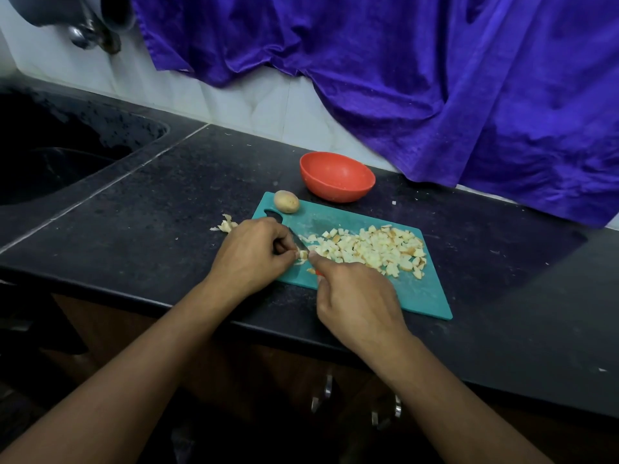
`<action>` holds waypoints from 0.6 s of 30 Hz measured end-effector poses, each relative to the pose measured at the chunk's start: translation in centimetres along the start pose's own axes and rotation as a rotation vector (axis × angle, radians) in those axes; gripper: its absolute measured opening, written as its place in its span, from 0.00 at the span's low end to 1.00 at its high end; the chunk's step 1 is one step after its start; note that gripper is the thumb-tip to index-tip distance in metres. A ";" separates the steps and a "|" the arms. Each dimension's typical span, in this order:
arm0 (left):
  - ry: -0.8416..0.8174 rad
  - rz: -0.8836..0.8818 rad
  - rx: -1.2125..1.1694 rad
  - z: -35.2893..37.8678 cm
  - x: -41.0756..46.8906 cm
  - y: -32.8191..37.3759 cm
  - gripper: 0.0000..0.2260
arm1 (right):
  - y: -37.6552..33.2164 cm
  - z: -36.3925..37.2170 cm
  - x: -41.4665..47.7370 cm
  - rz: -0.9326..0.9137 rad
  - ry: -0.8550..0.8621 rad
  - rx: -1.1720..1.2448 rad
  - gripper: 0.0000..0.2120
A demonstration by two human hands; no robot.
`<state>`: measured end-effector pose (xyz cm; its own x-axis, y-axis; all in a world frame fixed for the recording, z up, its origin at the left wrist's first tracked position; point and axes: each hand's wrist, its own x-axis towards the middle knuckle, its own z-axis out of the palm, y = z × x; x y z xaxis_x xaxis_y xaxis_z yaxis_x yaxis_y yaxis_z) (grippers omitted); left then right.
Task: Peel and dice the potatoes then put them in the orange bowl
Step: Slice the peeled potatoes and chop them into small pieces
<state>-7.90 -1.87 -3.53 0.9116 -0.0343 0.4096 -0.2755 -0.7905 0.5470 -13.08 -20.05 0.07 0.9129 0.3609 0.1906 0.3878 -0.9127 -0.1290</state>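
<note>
Head view: the left hand [254,252] pinches a potato piece [303,254] on the teal cutting board [422,296]. The right hand [358,303] curls round a knife [298,241]. Diced potato [371,249] lies at the piece's 3 o'clock. 1 whole potato [286,201] sits at the board's 11 o'clock corner, and the orange bowl [336,177] stands beyond at 12 o'clock.

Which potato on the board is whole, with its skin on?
The potato at the cutting board's far left corner; everything else there is pale diced pieces.

Right hand [358,303] hides most of the knife [299,242] handle (tap [90,31] cropped above)
</note>
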 end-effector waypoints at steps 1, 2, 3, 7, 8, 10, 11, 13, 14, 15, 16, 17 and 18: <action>-0.001 -0.001 -0.002 0.0 0.0 0.0 0.06 | 0.1 0.1 0.0 -0.007 0.003 -0.001 0.24; -0.001 0.000 -0.004 0.0 0.0 0.0 0.06 | 0.2 0.2 -0.1 -0.011 0.009 0.004 0.24; -0.001 0.002 -0.004 0.0 0.0 0.0 0.06 | 0.3 0.3 -0.3 -0.014 0.013 0.011 0.24; 0.003 0.028 0.024 -0.1 -0.1 -0.1 0.04 | 1.2 0.5 -1.5 -0.006 0.010 0.016 0.23; 0.003 0.038 0.028 -0.1 -0.2 0.0 0.03 | 1.4 0.4 -1.7 -0.003 0.013 0.020 0.22; 0.007 0.064 0.034 -0.1 -0.3 0.1 0.01 | 1.7 0.2 -1.6 0.021 0.015 0.048 0.21; 0.009 0.078 0.034 -0.1 -0.4 0.1 0.02 | 2.0 0.0 -1.4 0.047 0.000 0.078 0.21; 0.011 0.106 0.027 -0.1 -0.4 0.2 0.03 | 2.8 -0.1 -0.9 0.113 -0.052 0.165 0.19; 0.008 0.118 0.029 -0.1 -0.5 0.2 0.04 | 3.2 -0.1 -0.6 0.147 -0.078 0.241 0.18; 0.004 0.126 0.034 -0.1 -0.5 0.2 0.04 | 3.5 0.0 -0.4 0.179 -0.100 0.346 0.17; 0.001 0.128 0.040 -0.1 -0.5 0.1 0.05 | 3.9 0.0 -0.1 0.212 -0.117 0.472 0.15; -0.004 0.124 0.044 -0.1 -0.5 0.1 0.05 | 4.2 0.1 0.1 0.253 -0.128 0.603 0.14; -0.011 0.115 0.045 -0.1 -0.4 0.1 0.05 | 4.6 0.1 0.4 0.310 -0.133 0.735 0.13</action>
<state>-8.33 -1.84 -3.61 0.8782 -0.1331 0.4595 -0.3649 -0.8075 0.4635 -10.94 -24.11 -0.56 0.9822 0.1743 -0.0700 0.0572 -0.6324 -0.7726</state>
